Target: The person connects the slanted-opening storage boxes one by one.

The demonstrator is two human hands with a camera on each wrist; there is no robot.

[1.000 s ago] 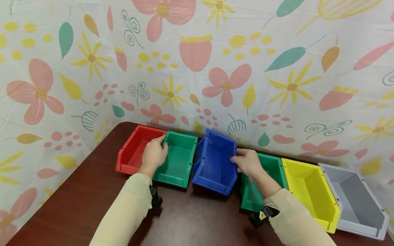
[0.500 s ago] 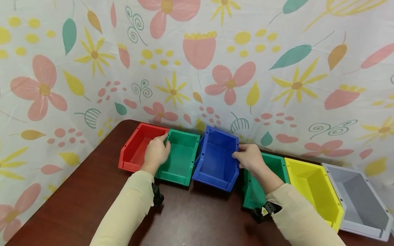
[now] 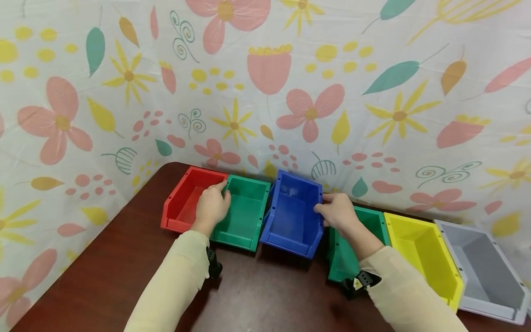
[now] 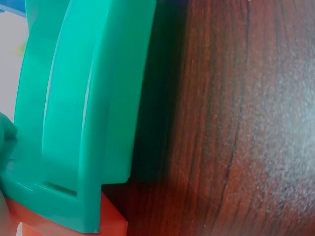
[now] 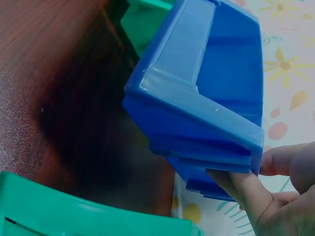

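In the head view a blue storage bin (image 3: 290, 216) stands askew, its left side tipped towards the left green bin (image 3: 240, 216). My right hand (image 3: 339, 213) pinches the blue bin's right rim. The right wrist view shows the thumb over that rim and the fingers under its side ledge, with a dark shadow below the bin. My left hand (image 3: 210, 208) straddles the left rim of the left green bin, beside the red bin (image 3: 184, 203). Its thumb (image 4: 7, 129) lies inside the green bin in the left wrist view; the other fingertips are partly hidden.
Right of the blue bin, beneath my right forearm, sits a second green bin (image 3: 344, 263). A yellow bin (image 3: 415, 244) and a grey bin (image 3: 477, 253) continue the row. Behind runs a flower-printed cloth (image 3: 265, 115); the brown tabletop (image 3: 257, 295) extends in front.
The blue bin has shifted slightly left, closer to the left green bin, and shows less of its outer left side. My right hand moved with it; the left hand kept its place.
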